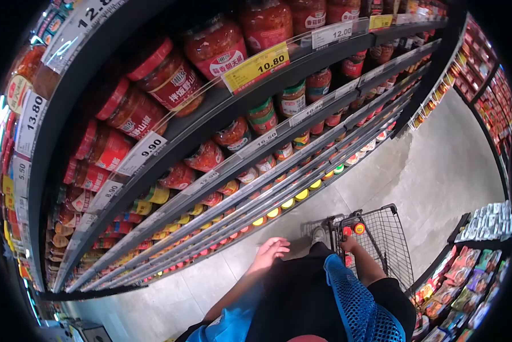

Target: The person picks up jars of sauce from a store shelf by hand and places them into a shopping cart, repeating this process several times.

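My left hand (270,249) hangs in the air beside the lower shelves, its fingers loosely bent and somewhat apart, with nothing in it. My right hand (350,244) is closed around the red handle of a shopping cart (394,236), a black wire cart standing ahead and to the right. Jars of red chili sauce (173,82) fill the shelf at upper left, nearest the camera. A yellow price tag (256,67) marked 10.80 hangs on that shelf's edge.
Long tiers of shelving with jars and bottles run along my left. At lower right stands a low display of packets (458,279), with silvery packs (487,221) behind it. More red-packed shelves (492,111) stand at far right. Grey floor (433,154) stretches ahead.
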The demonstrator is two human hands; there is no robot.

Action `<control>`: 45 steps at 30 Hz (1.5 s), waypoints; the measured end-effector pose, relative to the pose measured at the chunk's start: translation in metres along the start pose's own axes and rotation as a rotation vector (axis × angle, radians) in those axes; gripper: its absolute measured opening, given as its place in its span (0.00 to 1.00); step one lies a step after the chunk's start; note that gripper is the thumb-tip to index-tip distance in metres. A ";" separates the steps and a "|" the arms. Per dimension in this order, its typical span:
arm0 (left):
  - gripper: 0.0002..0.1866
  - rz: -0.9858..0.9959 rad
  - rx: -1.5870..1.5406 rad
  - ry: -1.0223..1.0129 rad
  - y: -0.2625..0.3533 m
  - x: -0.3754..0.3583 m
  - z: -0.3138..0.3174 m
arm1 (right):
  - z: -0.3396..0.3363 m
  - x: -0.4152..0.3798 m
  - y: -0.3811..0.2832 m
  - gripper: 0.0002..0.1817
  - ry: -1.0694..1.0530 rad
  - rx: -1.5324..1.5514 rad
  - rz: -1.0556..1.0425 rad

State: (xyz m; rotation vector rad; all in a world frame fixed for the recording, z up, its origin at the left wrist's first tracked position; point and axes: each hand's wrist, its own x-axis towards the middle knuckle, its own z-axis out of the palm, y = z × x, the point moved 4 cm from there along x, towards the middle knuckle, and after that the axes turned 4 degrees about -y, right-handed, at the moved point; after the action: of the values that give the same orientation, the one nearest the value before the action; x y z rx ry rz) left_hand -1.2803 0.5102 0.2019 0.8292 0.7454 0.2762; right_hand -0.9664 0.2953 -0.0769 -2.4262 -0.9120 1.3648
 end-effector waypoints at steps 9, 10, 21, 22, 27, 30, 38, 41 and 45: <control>0.15 0.086 0.196 -0.174 0.063 -0.011 -0.046 | -0.018 -0.022 -0.066 0.32 0.020 -0.356 0.076; 0.15 0.073 0.192 -0.171 0.064 -0.013 -0.053 | -0.054 -0.045 -0.115 0.31 0.044 -0.340 -0.006; 0.15 0.036 0.215 -0.306 0.059 -0.026 -0.049 | -0.310 -0.287 -0.512 0.23 0.908 0.088 -1.058; 0.15 0.044 0.209 -0.304 0.058 -0.024 -0.049 | -0.313 -0.287 -0.526 0.24 0.957 -0.025 -1.073; 0.16 0.030 0.207 -0.329 0.053 -0.026 -0.047 | -0.315 -0.267 -0.568 0.26 0.903 -0.352 -0.989; 0.16 0.046 0.214 -0.350 0.044 -0.025 -0.049 | -0.324 -0.251 -0.582 0.27 0.804 -0.447 -0.861; 0.15 0.035 0.200 -0.302 0.043 -0.030 -0.052 | -0.336 -0.218 -0.605 0.27 0.596 -0.487 -0.965; 0.15 0.028 0.212 -0.297 0.042 -0.030 -0.051 | -0.338 -0.209 -0.605 0.26 0.633 -0.488 -1.051; 0.16 0.030 0.216 -0.292 0.041 -0.027 -0.052 | -0.335 -0.227 -0.598 0.26 0.682 -0.389 -1.127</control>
State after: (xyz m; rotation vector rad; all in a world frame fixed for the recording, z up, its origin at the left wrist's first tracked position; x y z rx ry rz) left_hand -1.3335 0.5529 0.2233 1.0602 0.4935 0.0980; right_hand -1.0209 0.6652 0.5413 -1.7241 -1.9322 -0.0313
